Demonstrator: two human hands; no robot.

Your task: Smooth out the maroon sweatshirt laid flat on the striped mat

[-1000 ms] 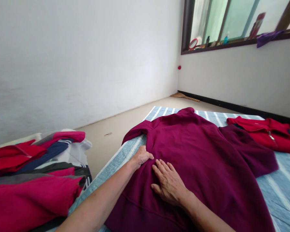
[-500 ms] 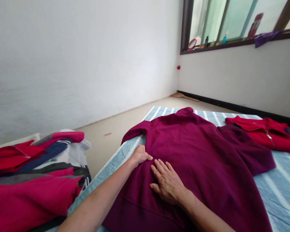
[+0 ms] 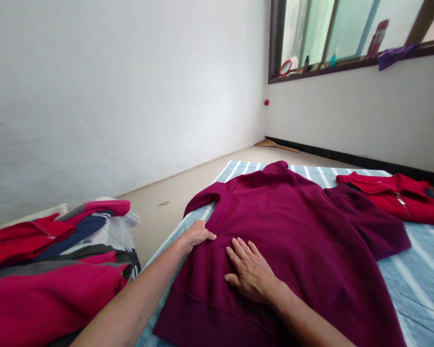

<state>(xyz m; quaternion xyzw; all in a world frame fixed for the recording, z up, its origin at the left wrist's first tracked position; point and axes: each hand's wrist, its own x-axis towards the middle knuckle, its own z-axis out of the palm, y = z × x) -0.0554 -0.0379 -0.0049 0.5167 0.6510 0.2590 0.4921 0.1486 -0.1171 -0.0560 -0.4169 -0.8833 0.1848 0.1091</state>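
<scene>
A dark-framed window sits above a white wall.

A sweatshirt lies on the mat (zip jacket to its right), clothes piled left of it.

A red zip jacket lies on a striped blue mat; clothes are heaped at left, a purple cloth draped on the window sill.

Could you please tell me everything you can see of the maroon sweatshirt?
The maroon sweatshirt looks like thick fleece and lies spread flat on the striped mat, its high collar pointing away from the person. A seam runs across the lower body, and a darker sleeve lies to the right. The right hand rests flat on it, and the left hand touches its near edge.
</scene>
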